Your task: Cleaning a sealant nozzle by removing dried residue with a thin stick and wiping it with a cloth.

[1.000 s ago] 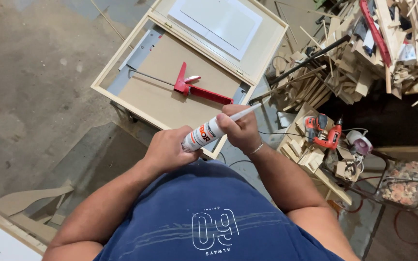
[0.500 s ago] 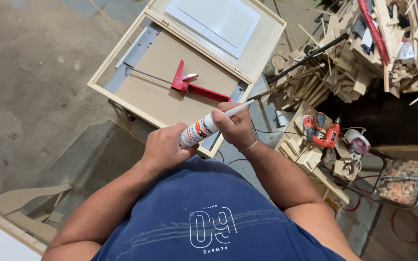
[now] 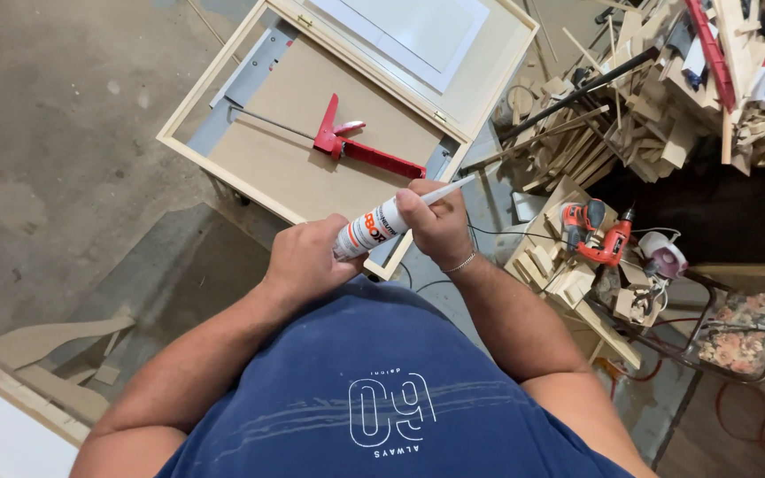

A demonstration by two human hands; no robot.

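I hold a white sealant cartridge (image 3: 372,227) with an orange label in both hands, just above my stomach. My left hand (image 3: 305,264) grips its rear end. My right hand (image 3: 434,221) closes around its front, at the base of the long white nozzle (image 3: 450,188), which points up and to the right. Beyond my hands an open shallow wooden case (image 3: 329,150) lies flat. A red caulking gun (image 3: 347,143) with a metal rod rests inside it on the brown panel.
A heap of wood offcuts (image 3: 666,97) fills the upper right. A red power drill (image 3: 597,232) lies on scraps beside a metal-framed chair with a floral seat (image 3: 741,332). Board pieces (image 3: 46,341) lie on the concrete floor at lower left.
Both hands and the cartridge stay nearly where they were. The view shifted slightly, and the case and caulking gun have not moved.
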